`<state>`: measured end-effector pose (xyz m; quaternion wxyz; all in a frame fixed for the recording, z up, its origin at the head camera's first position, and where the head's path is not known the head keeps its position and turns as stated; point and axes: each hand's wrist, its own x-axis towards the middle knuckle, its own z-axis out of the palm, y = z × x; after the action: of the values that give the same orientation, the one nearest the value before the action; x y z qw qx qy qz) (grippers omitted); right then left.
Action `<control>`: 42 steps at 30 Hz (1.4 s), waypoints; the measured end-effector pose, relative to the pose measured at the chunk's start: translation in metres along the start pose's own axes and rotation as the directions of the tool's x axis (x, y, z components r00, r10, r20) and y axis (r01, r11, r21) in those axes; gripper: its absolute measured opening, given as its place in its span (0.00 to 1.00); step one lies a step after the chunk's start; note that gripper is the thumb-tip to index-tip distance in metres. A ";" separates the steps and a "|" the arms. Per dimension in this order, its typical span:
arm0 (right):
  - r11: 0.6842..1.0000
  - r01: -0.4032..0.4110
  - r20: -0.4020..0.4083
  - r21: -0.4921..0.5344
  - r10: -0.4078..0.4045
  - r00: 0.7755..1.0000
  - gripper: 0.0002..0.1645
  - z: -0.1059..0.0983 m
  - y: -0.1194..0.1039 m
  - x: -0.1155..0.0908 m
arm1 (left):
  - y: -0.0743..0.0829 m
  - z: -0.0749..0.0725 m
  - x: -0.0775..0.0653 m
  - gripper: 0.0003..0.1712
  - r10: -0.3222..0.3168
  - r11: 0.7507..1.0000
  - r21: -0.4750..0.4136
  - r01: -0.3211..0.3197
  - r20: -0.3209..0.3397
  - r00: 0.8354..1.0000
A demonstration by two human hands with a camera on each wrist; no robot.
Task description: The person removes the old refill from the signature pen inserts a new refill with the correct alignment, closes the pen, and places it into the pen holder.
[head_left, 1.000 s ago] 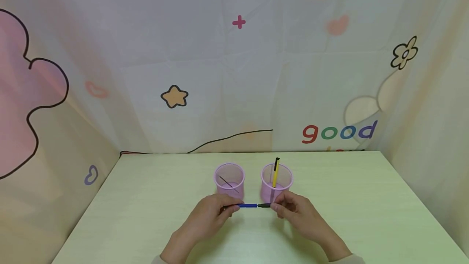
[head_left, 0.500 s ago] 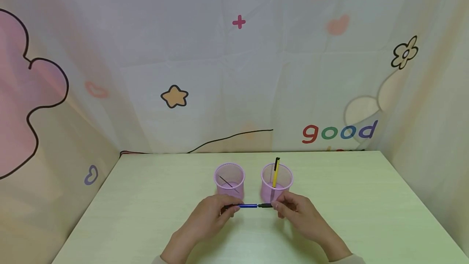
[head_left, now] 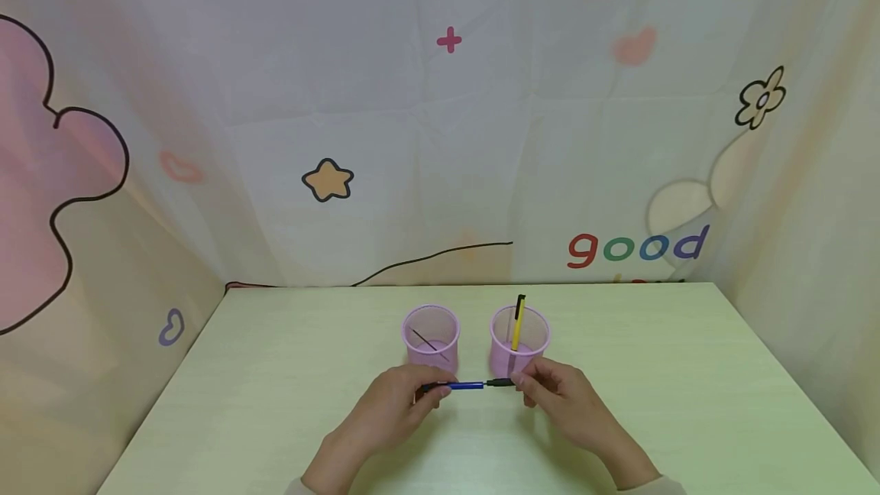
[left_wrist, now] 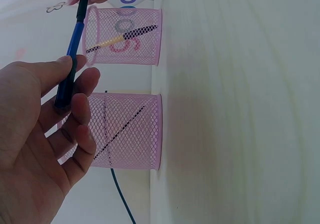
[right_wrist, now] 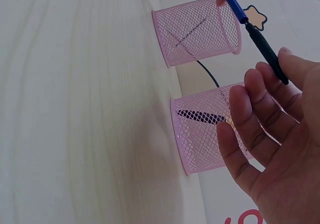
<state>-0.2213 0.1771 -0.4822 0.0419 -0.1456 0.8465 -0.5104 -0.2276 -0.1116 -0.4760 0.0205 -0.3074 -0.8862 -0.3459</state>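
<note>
A pen is held level between both hands in front of two pink mesh cups. My left hand [head_left: 392,407] pinches its blue barrel [head_left: 469,386] between thumb and forefinger. My right hand [head_left: 567,407] pinches the pen's black section [right_wrist: 262,46] near its end with thumb and forefinger, the other fingers loosely curled. Where the two parts meet, a narrow neck shows at the mouth of the barrel in the right wrist view, and the black section tilts slightly to the blue. The barrel's far end is partly covered by the left fingers.
Behind the left hand stands one pink mesh cup [head_left: 448,360] with a thin dark stick [head_left: 422,338] leaning inside. The other mesh cup [head_left: 496,357], behind the right hand, holds a yellow and black pen [head_left: 519,327]. A printed curtain [head_left: 385,98] hangs behind the pale table [head_left: 289,350].
My right hand has shifted slightly right and up with the black section, which now tilts a little and shows more of its length. My left hand stays nearly still.
</note>
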 end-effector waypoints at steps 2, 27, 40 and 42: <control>1.000 0.011 -0.003 0.003 -0.011 1.000 0.17 0.000 0.000 0.000 | 0.000 0.000 0.000 0.11 0.000 1.000 0.003 0.000 0.000 1.000; 0.999 0.037 -0.017 0.009 -0.037 0.999 0.15 -0.001 0.003 0.000 | -0.003 0.000 0.000 0.10 -0.022 0.998 0.061 0.024 -0.038 0.999; 1.000 0.001 -0.029 0.008 0.000 1.000 0.18 -0.003 0.004 0.001 | -0.002 -0.001 -0.001 0.10 -0.028 0.998 0.057 0.031 -0.043 0.999; 1.000 -0.001 -0.034 0.011 0.001 0.999 0.16 -0.003 0.004 0.001 | -0.002 -0.002 -0.001 0.10 -0.029 0.998 0.060 0.032 -0.045 0.999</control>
<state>-0.2236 0.1815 -0.4841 0.0285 -0.1362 0.8444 -0.5174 -0.2283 -0.1145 -0.4764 0.0440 -0.2852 -0.9002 -0.3260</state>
